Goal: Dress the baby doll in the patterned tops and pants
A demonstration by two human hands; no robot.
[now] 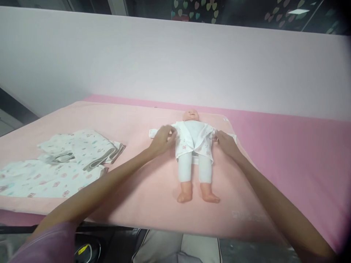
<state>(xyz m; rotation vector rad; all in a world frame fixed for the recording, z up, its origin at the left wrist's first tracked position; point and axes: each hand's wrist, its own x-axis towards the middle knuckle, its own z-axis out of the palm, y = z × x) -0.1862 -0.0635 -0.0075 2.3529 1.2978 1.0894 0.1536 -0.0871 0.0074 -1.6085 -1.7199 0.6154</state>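
A baby doll (191,115) lies on its back, feet towards me, with white cloth legs. It wears a small white printed shirt (184,148) whose front flaps hang apart over the body. On the doll's left-hand side in the picture, my left hand (162,140) has its fingers curled at one sleeve, and the cuff sticks out beyond the hand. Across the body, my right hand (227,141) pinches the other sleeve, with a bit of white cloth showing past the fingers. Both hands partly cover the sleeves and the doll's arms.
White printed baby clothes (79,149) with grey edging lie in a loose heap at the left. Beneath everything is a peach mat (131,204) on a pink surface (290,157). A white panel (175,62) stands behind. My legs (181,248) are below the front edge.
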